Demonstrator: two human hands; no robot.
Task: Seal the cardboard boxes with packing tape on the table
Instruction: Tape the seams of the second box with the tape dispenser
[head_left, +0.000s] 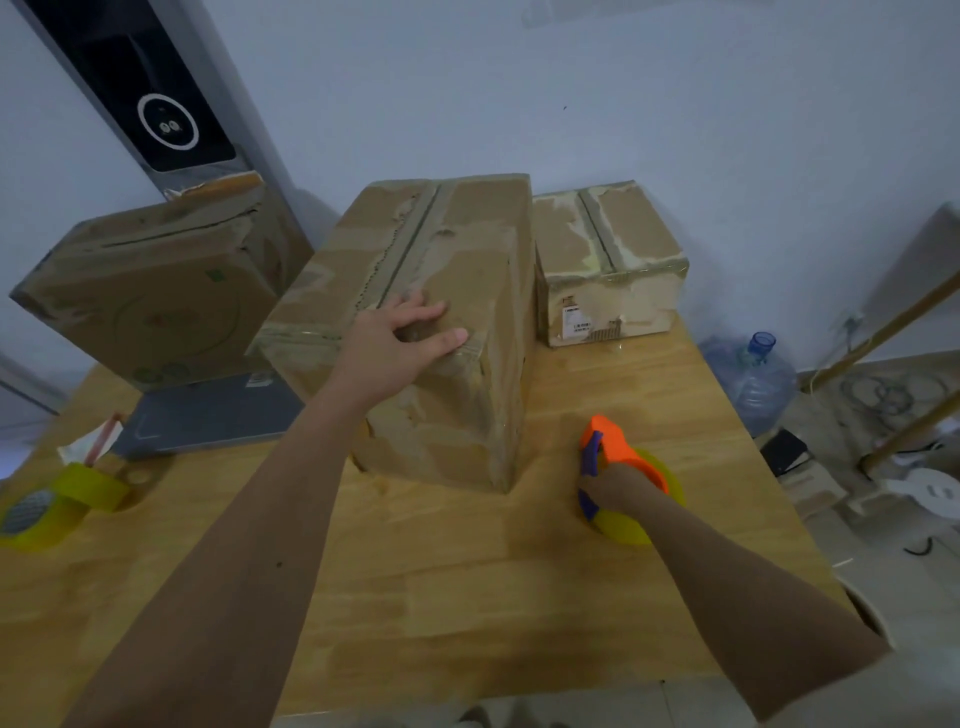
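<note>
From the head view, the left hand (415, 332) lies flat with fingers spread on the near top edge of the tall, worn brown cardboard box (431, 332) in the middle of the wooden desk (467, 597). The right hand (610, 491) has its grip wrapped round the orange-and-purple tape dispenser with its yellow roll (626, 483), resting on the desk. From that grip the box lies at about ten o'clock, close by, and its taped seam runs from six o'clock towards twelve, so the right hand seems the one to carry the tape up.

Count: three cardboard boxes, including the flat one at left (150, 291) and the small one at right (608, 265); two loose yellow tape rolls (57, 499) at far left; one dispenser.
</note>
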